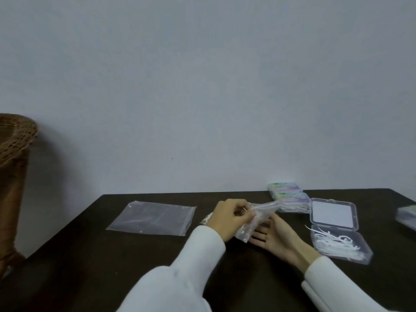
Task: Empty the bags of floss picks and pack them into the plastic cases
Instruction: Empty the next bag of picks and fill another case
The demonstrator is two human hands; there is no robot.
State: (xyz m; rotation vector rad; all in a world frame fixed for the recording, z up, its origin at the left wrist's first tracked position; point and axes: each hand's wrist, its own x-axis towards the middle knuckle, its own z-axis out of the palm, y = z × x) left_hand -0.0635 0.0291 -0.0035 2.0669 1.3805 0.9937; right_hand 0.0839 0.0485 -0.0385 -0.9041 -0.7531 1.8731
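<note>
The fingertips of the right hand (273, 233) are hidden under the crumpled clear plastic bag (252, 221), and the contents of that bag are too blurred to make out. At the right edge a blurred, pale-coloured case (407, 216) is cut off by the frame, and a brown woven basket (15, 136) is cut off at the left. The print on the two closed cases with green and purple labels (287, 194) near the back edge of the tabletop (90, 255) cannot be read.

The left hand (229, 216) grips the bag: its fingers are curled and pinch the upper part, so the bag hangs from the grip and runs down to the right of it. The right hand lies below, palm up with fingers straight and relaxed, under the bag's lower end. The bag's long axis slants, its upper end pointing up and right towards the closed cases, its lower corner pointing down towards the palm.

To the right, an open clear plastic case (341, 246) lies flat with its lid (333, 213) folded back; white floss picks (333, 243) are heaped in its near half, some sticking out over the left rim. A flat, clear zip bag (153, 218) lies on the tabletop, left of the hands.
</note>
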